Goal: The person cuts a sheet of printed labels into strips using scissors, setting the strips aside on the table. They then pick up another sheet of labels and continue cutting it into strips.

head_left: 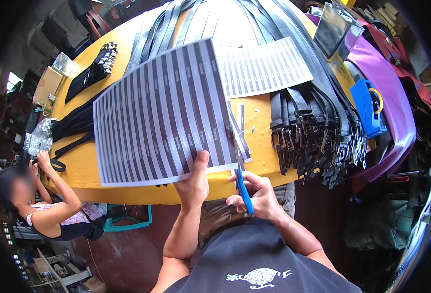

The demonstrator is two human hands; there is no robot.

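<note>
Left hand's pinching the striped label sheet over the desk's near edge, right hand's gripping blue-handled scissors pointing away, roughly along its right edge.

Leatherwork shop, small. Yellow-topped bench; at its right, a thick bundle of black belts with buckles; more black straps along the left. Printed sheet reading as strips. Purple material and red material heaped at far right. Near left, wooden crate of odds and ends. Co-worker seated at left edge.
</note>
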